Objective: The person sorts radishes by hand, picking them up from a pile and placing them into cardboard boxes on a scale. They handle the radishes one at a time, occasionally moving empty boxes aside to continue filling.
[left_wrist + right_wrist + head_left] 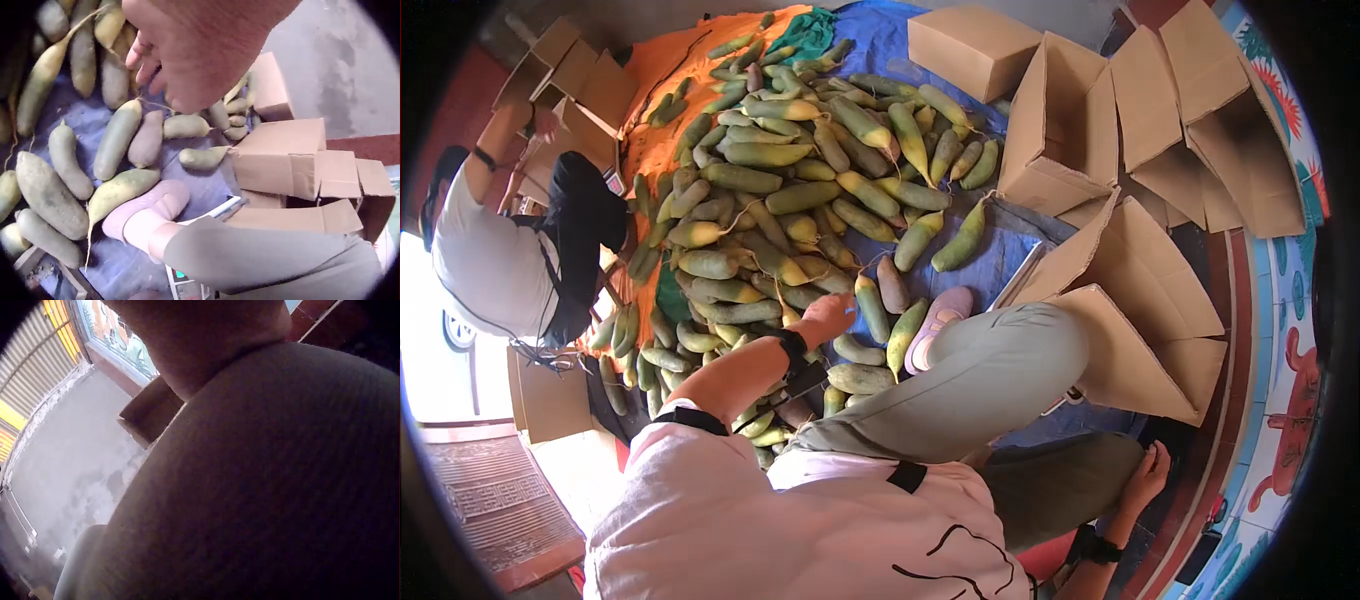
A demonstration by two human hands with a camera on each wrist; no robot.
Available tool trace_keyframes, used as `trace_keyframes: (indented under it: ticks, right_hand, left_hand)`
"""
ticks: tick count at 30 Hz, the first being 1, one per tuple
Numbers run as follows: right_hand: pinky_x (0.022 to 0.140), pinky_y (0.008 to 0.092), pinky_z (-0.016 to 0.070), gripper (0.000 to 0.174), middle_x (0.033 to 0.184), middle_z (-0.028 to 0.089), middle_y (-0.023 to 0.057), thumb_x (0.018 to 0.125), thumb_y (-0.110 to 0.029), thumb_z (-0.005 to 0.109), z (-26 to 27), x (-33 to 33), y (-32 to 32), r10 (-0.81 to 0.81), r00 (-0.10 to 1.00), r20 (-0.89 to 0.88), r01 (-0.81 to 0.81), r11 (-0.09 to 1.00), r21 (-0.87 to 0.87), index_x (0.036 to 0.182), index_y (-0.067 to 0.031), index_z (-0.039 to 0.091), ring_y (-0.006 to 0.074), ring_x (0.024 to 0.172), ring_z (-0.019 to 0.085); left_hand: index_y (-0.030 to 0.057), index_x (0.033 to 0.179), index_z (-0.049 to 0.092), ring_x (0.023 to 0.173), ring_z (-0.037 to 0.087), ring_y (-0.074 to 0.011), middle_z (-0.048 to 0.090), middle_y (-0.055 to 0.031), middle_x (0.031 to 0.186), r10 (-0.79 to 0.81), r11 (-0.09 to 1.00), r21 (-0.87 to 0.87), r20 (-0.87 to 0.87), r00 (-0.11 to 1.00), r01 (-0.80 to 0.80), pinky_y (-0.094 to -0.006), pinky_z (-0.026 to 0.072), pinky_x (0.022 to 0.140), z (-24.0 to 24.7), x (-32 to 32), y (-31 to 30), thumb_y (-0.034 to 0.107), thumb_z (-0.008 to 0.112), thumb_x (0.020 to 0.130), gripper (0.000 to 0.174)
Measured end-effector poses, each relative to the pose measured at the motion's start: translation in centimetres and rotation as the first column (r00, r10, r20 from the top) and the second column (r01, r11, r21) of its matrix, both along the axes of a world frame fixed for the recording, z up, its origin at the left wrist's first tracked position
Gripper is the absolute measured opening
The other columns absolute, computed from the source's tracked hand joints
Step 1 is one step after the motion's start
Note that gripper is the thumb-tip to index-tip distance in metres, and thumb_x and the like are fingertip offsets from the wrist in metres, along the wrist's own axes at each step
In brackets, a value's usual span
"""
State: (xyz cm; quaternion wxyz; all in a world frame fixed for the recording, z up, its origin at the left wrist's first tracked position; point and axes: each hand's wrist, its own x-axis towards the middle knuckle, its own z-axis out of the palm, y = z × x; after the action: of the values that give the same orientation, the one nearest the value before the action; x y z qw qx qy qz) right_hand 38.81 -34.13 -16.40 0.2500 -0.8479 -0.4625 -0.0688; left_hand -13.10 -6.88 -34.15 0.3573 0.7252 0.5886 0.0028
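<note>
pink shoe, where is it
In the head view, the pink shoe is just right of centre on the blue sheet, at the end of the grey trouser leg, beside a green radish.

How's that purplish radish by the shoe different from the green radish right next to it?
The purplish radish is dull purple-brown, while the green radish is grey-green with a yellowish end. The purplish radish looks shorter and stubbier; the green radish is longer and more evenly thick. Both lie on the blue tarp near the shoe.
</note>
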Motion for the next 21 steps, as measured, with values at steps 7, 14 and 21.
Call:
trace_keyframes:
  ticks: [7, 14, 21]
  right_hand:
    - [0.075, 0.0339, 0.0454, 0.02, 0.094, 0.06, 0.0155, 0.09, -0.012, 0.048, 0.6, -0.7, 0.8, -0.02, 0.999, -0.038, 0.018, 0.999, -0.051, 0.1, 0.0024, 0.058, 0.0269, 0.085, 0.058]
    - [0.074, 0.0365, 0.0444, 0.021, 0.091, 0.058, 0.0164, 0.091, -0.012, 0.044, 0.8, -0.7, 1.0, -0.062, 0.997, -0.047, 0.055, 0.991, -0.125, 0.097, 0.004, 0.057, 0.0303, 0.083, 0.056]
    - [0.076, 0.0372, 0.0428, 0.02, 0.09, 0.056, 0.0167, 0.09, -0.01, 0.044, 0.3, 0.2, 0.9, -0.07, 0.995, -0.068, 0.058, 0.984, -0.169, 0.096, 0.0054, 0.056, 0.0306, 0.084, 0.055]
  left_hand:
    - [0.0082, 0.104, 0.058, 0.101, 0.056, -0.0307, 0.06, -0.0167, 0.103, -0.141, 0.94, -0.331, -0.144, 0.979, 0.087, -0.041, 0.0452, 0.083, -3.6, 1.9, -1.7, 0.025, 0.051, 0.077, 0.033]
    - [0.0082, 0.112, 0.054, 0.106, 0.053, -0.0344, 0.055, -0.014, 0.114, -0.274, 0.955, -0.208, -0.364, 0.89, 0.21, -0.0466, 0.0432, 0.085, -10.4, 0.9, -4.2, 0.018, 0.05, 0.079, 0.035]
    - [0.0122, 0.118, 0.05, 0.106, 0.053, -0.031, 0.048, -0.0124, 0.119, -0.295, 0.922, -0.366, -0.441, 0.848, 0.13, -0.0453, 0.0435, 0.085, -11.8, 1.3, -4.2, 0.015, 0.051, 0.081, 0.037]
